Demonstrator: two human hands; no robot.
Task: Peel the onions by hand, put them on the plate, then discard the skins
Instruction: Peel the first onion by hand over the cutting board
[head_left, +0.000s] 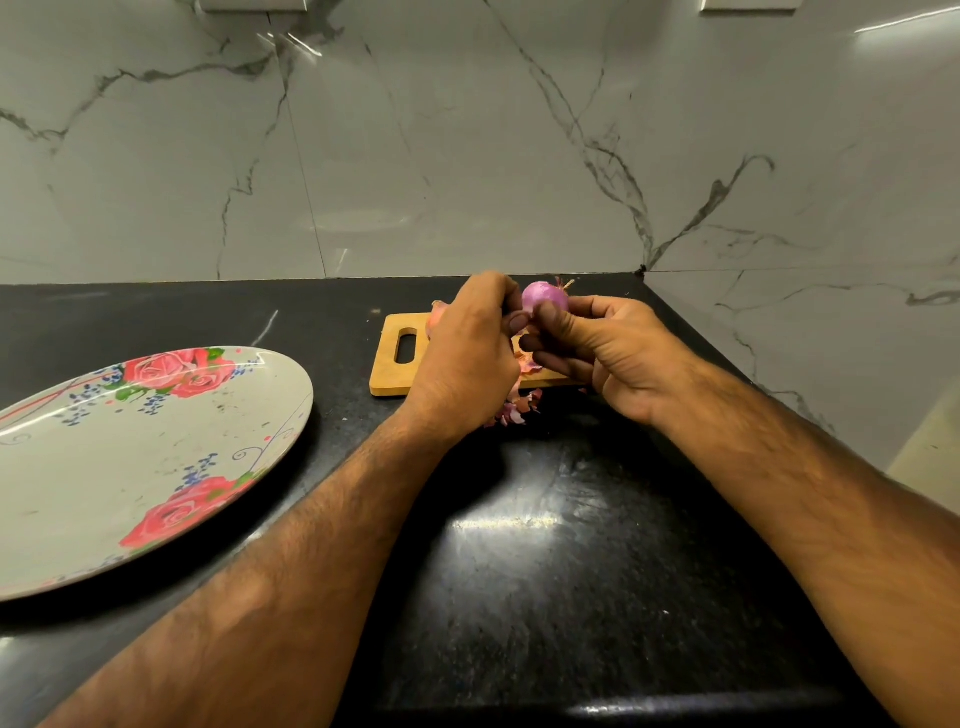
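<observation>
Gripping one onion (545, 297) in two curled hands — left hand (467, 358), right hand (608, 353) — over one board (389, 375), centre frame; one plate (130, 467) lower left; skins (514, 413) beneath.

Plate (156, 467) cut off (left edge), board (387, 374) — half hidden

A peeled, glossy red onion (544, 296) sits between the fingertips of both hands above a wooden cutting board (393, 375): the right hand (615, 358) pinches it with the thumb pressed on its near face, and the left hand (467, 345) curls its fingers against its left side. Just below the fingers, loose onion skins (515, 410) lie on the board's near edge and spill onto the black countertop (571, 545). Well to the left of the fingers a floral plate (156, 467) rests on the same countertop, and a veined marble backsplash (467, 156) rises beyond them.
</observation>
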